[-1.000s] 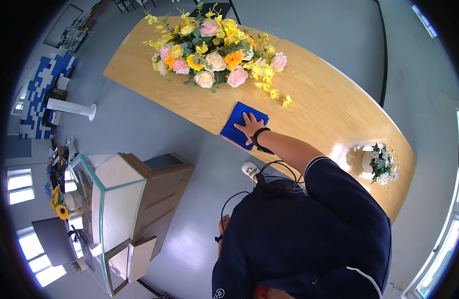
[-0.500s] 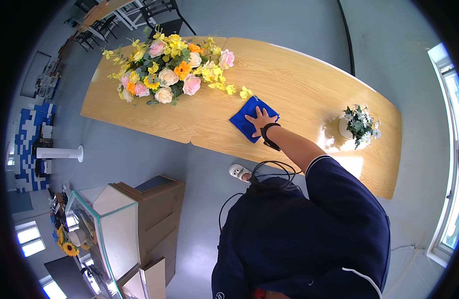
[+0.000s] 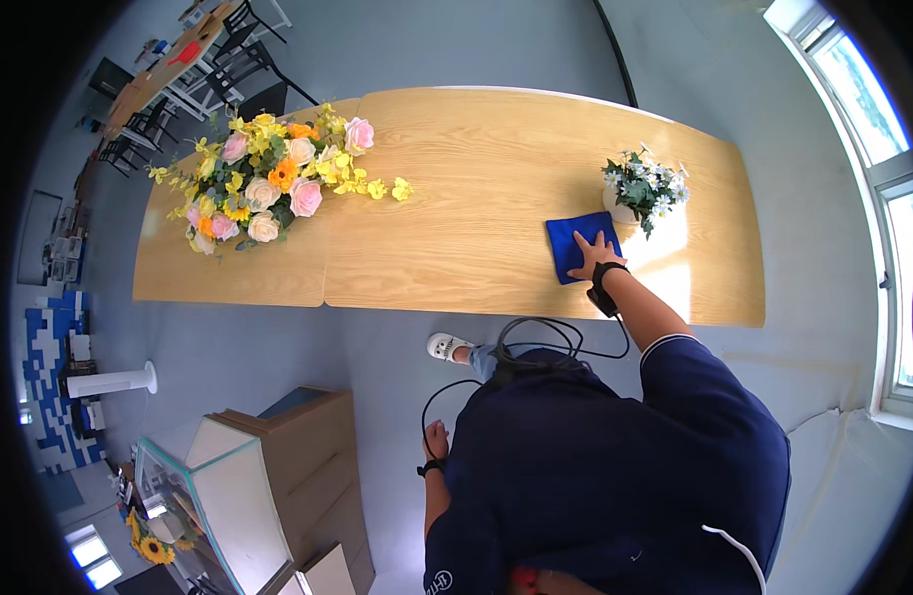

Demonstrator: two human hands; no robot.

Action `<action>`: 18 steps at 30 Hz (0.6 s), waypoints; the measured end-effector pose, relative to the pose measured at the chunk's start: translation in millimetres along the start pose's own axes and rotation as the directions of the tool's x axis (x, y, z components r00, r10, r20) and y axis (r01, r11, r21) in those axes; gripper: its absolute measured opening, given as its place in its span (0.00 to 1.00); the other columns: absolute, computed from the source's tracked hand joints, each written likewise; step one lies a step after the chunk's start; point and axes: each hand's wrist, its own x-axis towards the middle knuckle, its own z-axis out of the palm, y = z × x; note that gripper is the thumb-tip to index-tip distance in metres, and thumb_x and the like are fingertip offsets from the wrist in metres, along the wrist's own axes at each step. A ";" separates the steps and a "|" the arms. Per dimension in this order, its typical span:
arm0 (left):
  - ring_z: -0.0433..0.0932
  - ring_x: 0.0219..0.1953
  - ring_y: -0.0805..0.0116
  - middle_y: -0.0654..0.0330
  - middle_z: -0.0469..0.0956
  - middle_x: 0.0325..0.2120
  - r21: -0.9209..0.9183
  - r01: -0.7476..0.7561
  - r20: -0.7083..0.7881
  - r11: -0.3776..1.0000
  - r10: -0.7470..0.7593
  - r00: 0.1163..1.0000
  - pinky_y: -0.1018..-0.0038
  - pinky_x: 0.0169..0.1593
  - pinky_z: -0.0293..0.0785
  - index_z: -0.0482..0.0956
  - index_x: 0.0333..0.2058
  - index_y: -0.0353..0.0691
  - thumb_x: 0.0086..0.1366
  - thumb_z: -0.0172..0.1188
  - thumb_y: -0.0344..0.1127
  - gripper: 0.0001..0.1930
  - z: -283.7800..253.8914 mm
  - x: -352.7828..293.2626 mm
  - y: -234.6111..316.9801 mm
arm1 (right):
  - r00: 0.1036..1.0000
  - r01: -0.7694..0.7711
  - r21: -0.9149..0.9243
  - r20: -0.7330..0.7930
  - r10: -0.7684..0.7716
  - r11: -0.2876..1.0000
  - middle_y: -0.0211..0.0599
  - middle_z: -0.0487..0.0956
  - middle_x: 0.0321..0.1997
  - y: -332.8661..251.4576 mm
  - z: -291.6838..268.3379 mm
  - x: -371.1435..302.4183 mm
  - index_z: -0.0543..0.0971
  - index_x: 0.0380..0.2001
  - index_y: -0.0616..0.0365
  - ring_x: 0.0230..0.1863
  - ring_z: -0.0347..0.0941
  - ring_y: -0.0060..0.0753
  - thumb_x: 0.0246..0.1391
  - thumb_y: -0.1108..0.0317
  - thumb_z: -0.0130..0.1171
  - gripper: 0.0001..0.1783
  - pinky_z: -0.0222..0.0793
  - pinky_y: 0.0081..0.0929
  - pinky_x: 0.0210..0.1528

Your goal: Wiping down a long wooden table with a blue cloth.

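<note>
Right of centre on the wooden table [image 3: 456, 198], right hand [image 3: 595, 253] lies flat, fingers spread, on the blue cloth [image 3: 571, 244], now beside the white flower pot [image 3: 639, 190], away from the bouquet [image 3: 268, 178]: wiping moved rightward. Left hand [image 3: 435, 440] hangs low, seemingly empty.

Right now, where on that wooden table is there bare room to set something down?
The widest bare patch of the table lies between the big flower bouquet and the blue cloth. The right end is crowded: the right hand presses on the cloth, close beside the small potted flowers.
</note>
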 end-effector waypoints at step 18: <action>0.72 0.33 0.63 0.59 0.70 0.38 -0.841 0.324 -0.060 0.433 -0.671 0.739 0.67 0.30 0.66 0.65 0.42 0.44 0.55 0.46 0.42 0.16 76.4 -140.4 -171.7 | 0.988 0.149 -0.137 0.061 -0.142 0.979 0.64 0.39 0.59 9.2 22.9 26.7 0.31 0.57 0.27 0.57 0.48 0.65 0.25 0.41 0.63 0.62 0.53 0.46 0.54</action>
